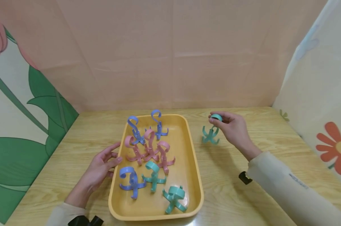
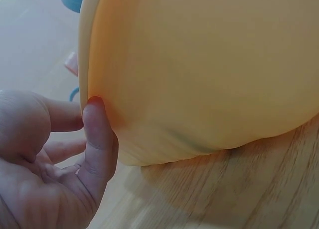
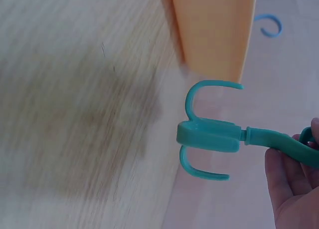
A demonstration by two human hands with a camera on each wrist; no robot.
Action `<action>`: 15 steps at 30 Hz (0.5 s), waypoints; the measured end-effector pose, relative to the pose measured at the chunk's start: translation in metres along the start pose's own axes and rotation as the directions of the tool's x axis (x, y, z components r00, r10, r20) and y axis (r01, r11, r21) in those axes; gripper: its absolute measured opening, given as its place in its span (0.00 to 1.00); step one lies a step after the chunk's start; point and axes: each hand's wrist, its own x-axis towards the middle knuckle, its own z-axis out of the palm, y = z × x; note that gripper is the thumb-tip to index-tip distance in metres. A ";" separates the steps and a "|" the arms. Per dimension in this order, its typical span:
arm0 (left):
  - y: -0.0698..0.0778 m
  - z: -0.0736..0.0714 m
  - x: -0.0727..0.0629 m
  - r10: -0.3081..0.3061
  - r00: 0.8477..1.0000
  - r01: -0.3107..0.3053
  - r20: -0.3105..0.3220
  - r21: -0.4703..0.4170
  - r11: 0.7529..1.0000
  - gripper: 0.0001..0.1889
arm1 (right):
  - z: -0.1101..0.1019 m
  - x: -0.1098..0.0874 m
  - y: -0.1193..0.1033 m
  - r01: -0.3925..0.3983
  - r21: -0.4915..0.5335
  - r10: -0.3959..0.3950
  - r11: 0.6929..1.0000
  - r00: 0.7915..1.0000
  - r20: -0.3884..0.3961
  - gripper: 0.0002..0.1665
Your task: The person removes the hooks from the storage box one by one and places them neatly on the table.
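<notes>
In the head view, right of centre, we see the right hand, grip closed on a teal pronged hook; lower centre, a yellow tray holds eight more hooks. In the left wrist view, lower left, the left hand pinches the tray's rim. In the right wrist view, the teal hook spans centre to right.

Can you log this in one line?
left hand: holds yellow tray | right hand: holds green hook | green hook: outside tray
</notes>
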 end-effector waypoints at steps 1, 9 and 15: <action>0.000 0.000 0.000 -0.002 1.000 0.002 0.003 -0.005 1.000 0.32 | 0.000 0.004 0.001 -0.004 -0.011 0.004 1.000 1.000 0.003 0.21; -0.001 0.001 0.001 -0.002 1.000 0.002 0.003 0.001 1.000 0.32 | 0.007 0.028 0.013 -0.040 0.039 0.041 0.998 0.999 -0.016 0.23; 0.000 0.000 0.001 -0.002 1.000 0.002 -0.003 0.001 1.000 0.32 | 0.014 0.040 0.020 -0.073 0.128 0.077 0.989 0.996 -0.032 0.23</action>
